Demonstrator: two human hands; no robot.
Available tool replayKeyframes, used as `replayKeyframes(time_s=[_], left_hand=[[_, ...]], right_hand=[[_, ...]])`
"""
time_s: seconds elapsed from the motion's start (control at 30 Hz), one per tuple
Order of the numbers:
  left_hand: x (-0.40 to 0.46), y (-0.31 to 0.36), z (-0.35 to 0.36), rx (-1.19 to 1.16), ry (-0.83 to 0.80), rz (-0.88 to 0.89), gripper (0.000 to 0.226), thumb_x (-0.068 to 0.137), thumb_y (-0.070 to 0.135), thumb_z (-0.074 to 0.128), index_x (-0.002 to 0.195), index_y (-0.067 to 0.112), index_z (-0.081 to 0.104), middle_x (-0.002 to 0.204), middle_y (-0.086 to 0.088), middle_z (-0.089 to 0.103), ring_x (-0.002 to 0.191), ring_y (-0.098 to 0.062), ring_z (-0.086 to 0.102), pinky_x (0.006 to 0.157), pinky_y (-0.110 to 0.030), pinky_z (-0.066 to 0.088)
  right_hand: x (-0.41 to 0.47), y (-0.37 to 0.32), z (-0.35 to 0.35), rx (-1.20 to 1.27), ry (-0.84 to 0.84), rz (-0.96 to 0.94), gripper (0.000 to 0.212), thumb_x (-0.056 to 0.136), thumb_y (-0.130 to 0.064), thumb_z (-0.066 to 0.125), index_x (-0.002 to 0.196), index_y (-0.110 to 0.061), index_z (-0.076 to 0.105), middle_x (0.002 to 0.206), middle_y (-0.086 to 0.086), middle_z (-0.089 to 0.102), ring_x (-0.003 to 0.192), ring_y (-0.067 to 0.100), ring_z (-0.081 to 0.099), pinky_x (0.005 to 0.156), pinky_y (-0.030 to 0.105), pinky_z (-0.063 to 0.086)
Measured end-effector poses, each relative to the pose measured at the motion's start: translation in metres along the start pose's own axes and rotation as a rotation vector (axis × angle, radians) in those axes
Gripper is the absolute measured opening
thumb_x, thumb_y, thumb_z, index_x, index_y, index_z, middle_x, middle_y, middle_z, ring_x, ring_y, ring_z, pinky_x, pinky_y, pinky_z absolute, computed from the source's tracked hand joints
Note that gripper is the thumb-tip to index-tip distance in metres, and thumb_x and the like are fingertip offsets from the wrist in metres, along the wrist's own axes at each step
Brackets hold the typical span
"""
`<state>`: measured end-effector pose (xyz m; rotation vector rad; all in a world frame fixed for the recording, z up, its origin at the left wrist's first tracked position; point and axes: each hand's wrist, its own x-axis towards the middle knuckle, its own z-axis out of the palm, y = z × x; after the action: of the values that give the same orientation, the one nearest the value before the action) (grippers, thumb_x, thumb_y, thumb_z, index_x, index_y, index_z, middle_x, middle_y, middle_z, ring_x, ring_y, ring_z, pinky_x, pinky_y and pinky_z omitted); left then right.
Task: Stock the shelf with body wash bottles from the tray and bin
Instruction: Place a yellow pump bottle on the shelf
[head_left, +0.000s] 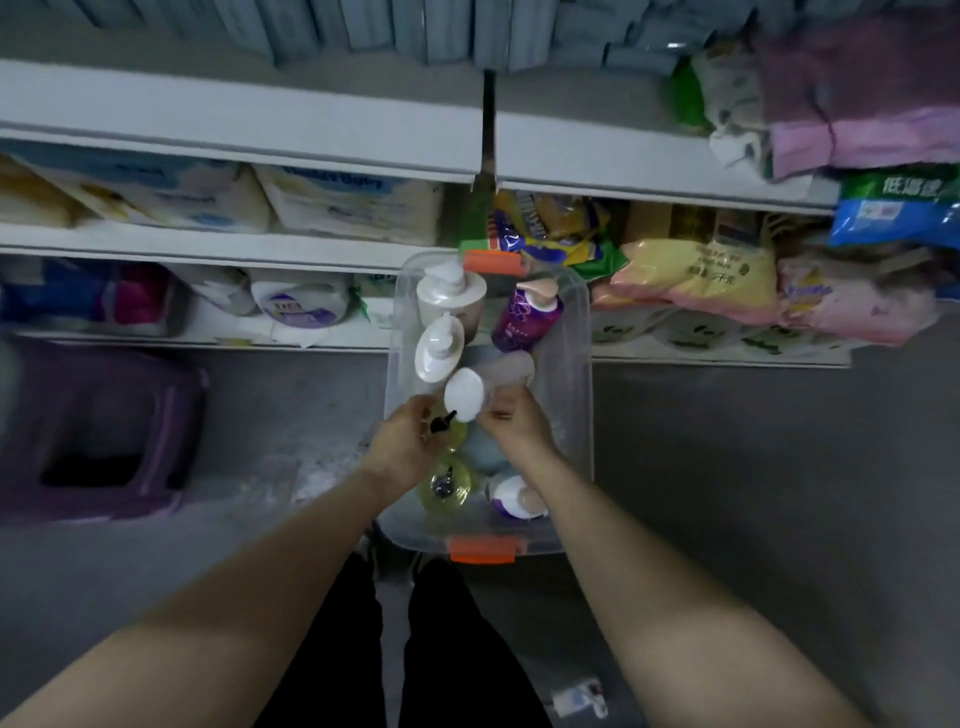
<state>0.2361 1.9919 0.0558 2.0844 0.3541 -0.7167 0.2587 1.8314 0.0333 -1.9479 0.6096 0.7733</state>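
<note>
A clear plastic bin (576, 332) with orange latches stands on the floor below the shelf, holding several body wash bottles. Two white pump bottles (439, 348) stand at its far left, a purple bottle (524, 317) at its far right. My left hand (400, 441) grips the black pump of a yellow-green bottle (454, 434). My right hand (517, 423) holds a pale bottle with a white oval base (464, 394), lying tilted toward me. Another yellow-green bottle (447, 486) and a purple-and-white bottle (511, 498) sit at the bin's near end.
White shelves (234, 122) run across the top, stocked with tissue packs (343, 202) and bags (691, 275). The upper shelf board is mostly bare. A purple stool (98, 431) stands on the grey floor at left. My legs are just behind the bin.
</note>
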Motion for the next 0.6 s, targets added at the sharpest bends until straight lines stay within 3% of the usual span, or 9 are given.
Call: replayKeyframes(time_s=[0.1,0.17,0.27,0.37,0.43,0.5,0.57,0.6], left_hand=[[0.01,-0.011,0.019,0.017,-0.075,-0.059,0.042,0.091,0.028,0.063,0.128,0.016,0.049,0.108,0.001,0.061,0.097,-0.021,0.061,0.079,-0.027,0.044],[0.018,-0.02,0.029,0.04,-0.118,-0.147,0.041,0.092,0.027,0.062,0.129,0.016,0.05,0.113,-0.006,0.064,0.101,-0.025,0.061,0.08,-0.028,0.044],[0.027,-0.033,0.045,0.002,-0.195,-0.291,0.035,0.09,0.018,0.061,0.124,0.01,0.055,0.114,-0.014,0.065,0.105,-0.03,0.062,0.09,-0.039,0.051],[0.034,-0.045,0.059,-0.002,-0.24,-0.406,0.031,0.09,0.012,0.062,0.119,0.001,0.056,0.115,-0.015,0.063,0.111,-0.032,0.059,0.093,-0.037,0.049],[0.036,-0.052,0.065,0.043,-0.244,-0.44,0.034,0.091,0.016,0.063,0.117,-0.004,0.056,0.113,-0.013,0.062,0.109,-0.029,0.059,0.085,-0.027,0.046],[0.039,-0.056,0.069,0.056,-0.249,-0.436,0.025,0.091,0.016,0.061,0.11,-0.001,0.059,0.101,-0.009,0.062,0.092,-0.022,0.062,0.067,-0.012,0.042],[0.041,-0.061,0.074,-0.012,-0.281,-0.461,0.008,0.087,0.008,0.064,0.086,0.011,0.057,0.079,0.0,0.058,0.07,-0.011,0.054,0.05,-0.006,0.038],[0.043,-0.065,0.077,-0.053,-0.289,-0.465,0.018,0.082,0.007,0.068,0.08,0.017,0.054,0.075,0.002,0.057,0.069,-0.011,0.054,0.051,-0.007,0.042]], right_hand=[[0.011,0.017,0.016,0.043,0.006,0.112,0.034,0.091,-0.026,0.065,0.12,-0.01,0.057,0.111,0.007,0.068,0.099,0.024,0.065,0.085,0.038,0.053],[0.021,0.028,0.027,0.039,-0.038,0.187,0.038,0.091,-0.027,0.059,0.124,-0.007,0.058,0.115,0.007,0.066,0.102,0.027,0.063,0.087,0.039,0.052],[0.055,0.067,0.048,-0.029,-0.098,0.29,0.039,0.072,-0.03,0.054,0.102,-0.01,0.068,0.102,0.01,0.072,0.095,0.033,0.068,0.084,0.045,0.057],[0.08,0.09,0.07,0.0,-0.122,0.396,0.045,0.065,-0.03,0.051,0.103,-0.012,0.07,0.099,0.01,0.073,0.092,0.032,0.07,0.081,0.04,0.057],[0.076,0.08,0.075,0.04,-0.165,0.442,0.053,0.068,-0.032,0.05,0.113,-0.009,0.068,0.108,0.014,0.071,0.1,0.032,0.068,0.082,0.037,0.052],[0.053,0.049,0.068,0.073,-0.206,0.48,0.042,0.083,-0.029,0.05,0.113,-0.006,0.067,0.101,0.013,0.067,0.092,0.028,0.064,0.077,0.032,0.05],[0.042,0.037,0.06,0.071,-0.27,0.519,0.026,0.099,-0.021,0.044,0.088,-0.009,0.064,0.081,0.008,0.062,0.072,0.022,0.058,0.057,0.02,0.046],[0.04,0.036,0.056,0.072,-0.296,0.542,0.031,0.103,-0.019,0.042,0.077,-0.011,0.058,0.073,0.006,0.058,0.063,0.019,0.055,0.045,0.016,0.042]])
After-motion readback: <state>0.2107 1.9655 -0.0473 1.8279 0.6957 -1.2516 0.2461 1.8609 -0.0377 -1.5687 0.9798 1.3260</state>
